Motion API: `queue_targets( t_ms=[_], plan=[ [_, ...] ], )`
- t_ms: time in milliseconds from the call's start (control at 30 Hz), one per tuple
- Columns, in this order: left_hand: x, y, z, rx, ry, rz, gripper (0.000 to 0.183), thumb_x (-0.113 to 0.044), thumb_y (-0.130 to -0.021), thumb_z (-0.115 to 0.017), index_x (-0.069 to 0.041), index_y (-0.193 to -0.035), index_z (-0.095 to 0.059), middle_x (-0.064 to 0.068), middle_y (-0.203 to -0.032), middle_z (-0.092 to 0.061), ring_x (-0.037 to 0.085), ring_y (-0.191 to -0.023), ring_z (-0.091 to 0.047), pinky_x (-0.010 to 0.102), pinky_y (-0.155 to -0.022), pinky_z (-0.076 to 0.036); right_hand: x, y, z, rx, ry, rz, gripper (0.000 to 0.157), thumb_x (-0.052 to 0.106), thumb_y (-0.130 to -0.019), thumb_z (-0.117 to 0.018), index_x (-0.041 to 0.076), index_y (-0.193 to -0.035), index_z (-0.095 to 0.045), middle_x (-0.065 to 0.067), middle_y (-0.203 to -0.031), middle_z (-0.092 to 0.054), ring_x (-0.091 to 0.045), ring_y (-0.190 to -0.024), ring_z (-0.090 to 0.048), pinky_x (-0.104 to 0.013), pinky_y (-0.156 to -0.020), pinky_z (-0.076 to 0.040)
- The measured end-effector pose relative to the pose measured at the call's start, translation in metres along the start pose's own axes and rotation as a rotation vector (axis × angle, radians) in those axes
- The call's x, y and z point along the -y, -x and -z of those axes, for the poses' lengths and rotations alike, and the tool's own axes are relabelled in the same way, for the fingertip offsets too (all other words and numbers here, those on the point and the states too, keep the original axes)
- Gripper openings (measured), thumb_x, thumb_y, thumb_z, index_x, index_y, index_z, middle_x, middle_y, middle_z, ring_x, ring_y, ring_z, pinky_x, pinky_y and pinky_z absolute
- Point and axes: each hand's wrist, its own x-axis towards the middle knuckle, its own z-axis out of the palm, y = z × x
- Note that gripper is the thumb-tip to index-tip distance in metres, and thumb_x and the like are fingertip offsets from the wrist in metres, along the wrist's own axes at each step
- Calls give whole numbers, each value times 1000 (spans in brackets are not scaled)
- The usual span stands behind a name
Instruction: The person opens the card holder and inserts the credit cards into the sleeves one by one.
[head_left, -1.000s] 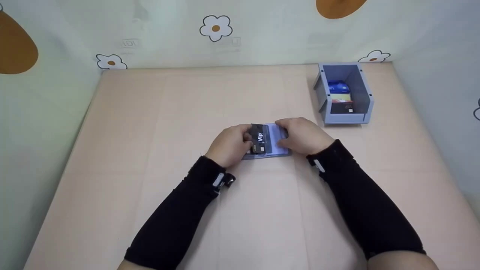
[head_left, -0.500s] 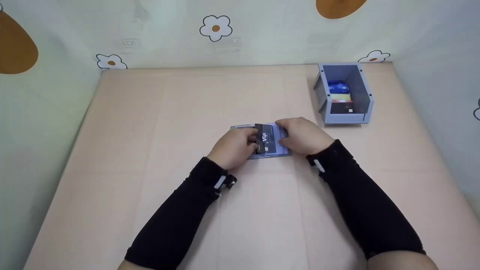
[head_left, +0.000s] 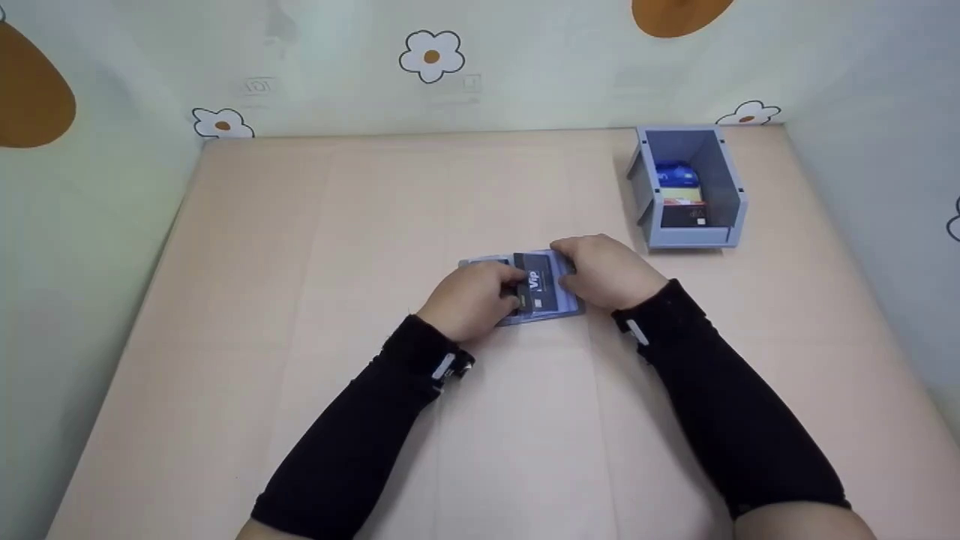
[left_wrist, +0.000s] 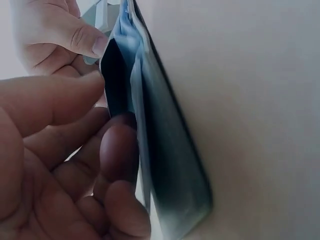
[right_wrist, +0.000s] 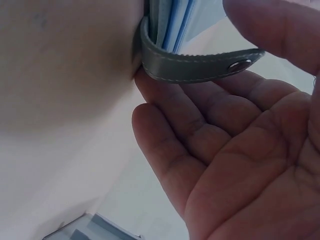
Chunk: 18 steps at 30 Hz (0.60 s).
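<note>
A grey card holder (head_left: 571,289) with clear plastic sleeves lies open on the table in the middle of the head view. My left hand (head_left: 466,301) pinches a black card (head_left: 541,271) marked "Vip" by its left side. The card lies over a clear sleeve; how far inside it is, I cannot tell. In the left wrist view, the dark card (left_wrist: 116,75) stands beside the holder's parted leaves (left_wrist: 172,150). My right hand (head_left: 611,271) grips the holder's right end between thumb and fingers. The right wrist view has the holder's snap strap (right_wrist: 185,67) across those fingers.
A grey-blue plastic bin (head_left: 694,238) stands at the back right with several cards inside, among them a blue card (head_left: 676,175) and a black card (head_left: 681,216). A pale cloth (head_left: 360,225) covers the table, and flower-printed sheeting (head_left: 525,67) rises behind it.
My left hand has moved the black card rightward over the holder, towards my right hand. The holder's left part has come into sight. My right hand has stayed in place.
</note>
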Motion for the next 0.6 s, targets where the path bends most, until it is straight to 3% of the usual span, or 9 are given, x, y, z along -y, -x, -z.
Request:
queue_targets(
  t_ms=[300, 600],
  plan=[
    [-3, 0, 0, 36, -31, -7, 46, -26, -102, -67, -12, -147, -63, 12, -146, -62, 20, -127, -61, 40, -112, -49, 2, 0, -1, 3, -3, -15, 55, 10, -96, -66, -1, -149, -57, -19, -146, -64, -33, -137, -60, -49, -119, -44],
    [-8, 2, -2, 36, -41, -26, 47, -25, -103, -64, -8, -147, -62, 11, -142, -66, 18, -118, -63, 39, -109, -52, 2, 1, -1, 3, -3, -16, 54, 7, -94, -64, -1, -148, -57, -20, -145, -64, -34, -136, -61, -50, -118, -45]
  ],
)
